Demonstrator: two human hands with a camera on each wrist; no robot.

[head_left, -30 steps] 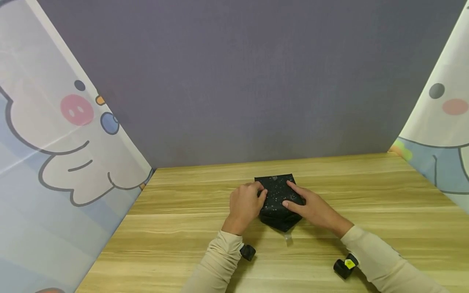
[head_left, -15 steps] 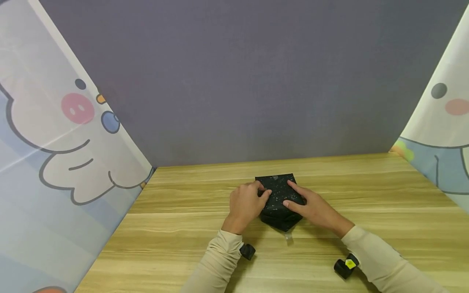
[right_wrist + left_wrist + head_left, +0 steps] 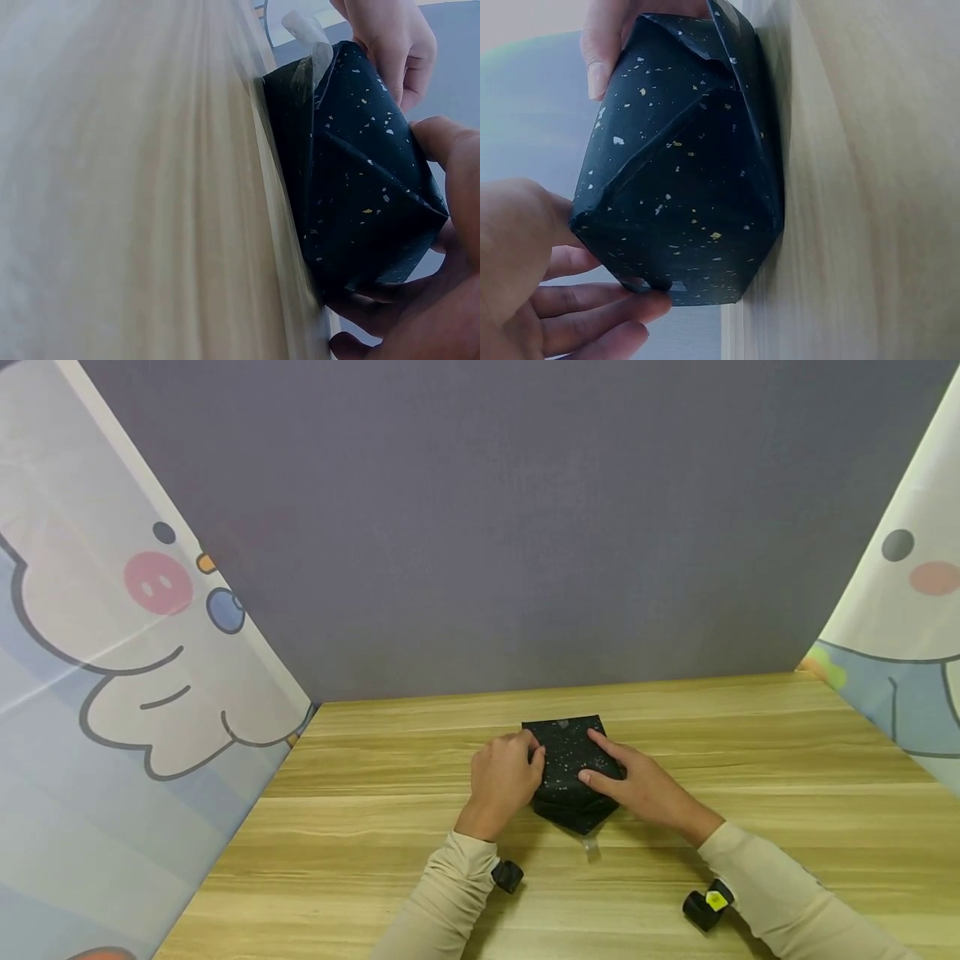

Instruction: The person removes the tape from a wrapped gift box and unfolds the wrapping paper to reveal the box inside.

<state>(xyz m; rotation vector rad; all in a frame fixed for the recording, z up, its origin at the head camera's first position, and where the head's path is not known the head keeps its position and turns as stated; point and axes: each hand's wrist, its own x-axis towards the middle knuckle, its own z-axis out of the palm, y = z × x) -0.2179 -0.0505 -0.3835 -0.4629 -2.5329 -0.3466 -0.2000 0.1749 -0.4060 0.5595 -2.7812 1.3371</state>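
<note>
A box-like package (image 3: 572, 756) wrapped in black paper with pale and gold flecks sits on the wooden table. Its near end shows folded flaps in the left wrist view, and a strip of clear tape (image 3: 591, 849) sticks out from the lowest flap. My left hand (image 3: 504, 781) holds the left side with bent fingers, thumb at the top edge; its fingertips reach the far side, by a small shiny patch (image 3: 676, 286). With thumb and index finger on top, my right hand (image 3: 648, 789) grips the right side; its other fingers wrap down that side in the right wrist view.
The wood-grain table (image 3: 360, 827) ends at a grey panel (image 3: 510, 527) behind the package. Cartoon-printed sheets stand on the left (image 3: 112, 710) and right (image 3: 911, 635). Each wrist wears a small black camera, left (image 3: 507, 877) and right (image 3: 703, 912).
The left thumb slid a little to the right over the top, then came back to the left edge. The package and right hand have stayed in place.
</note>
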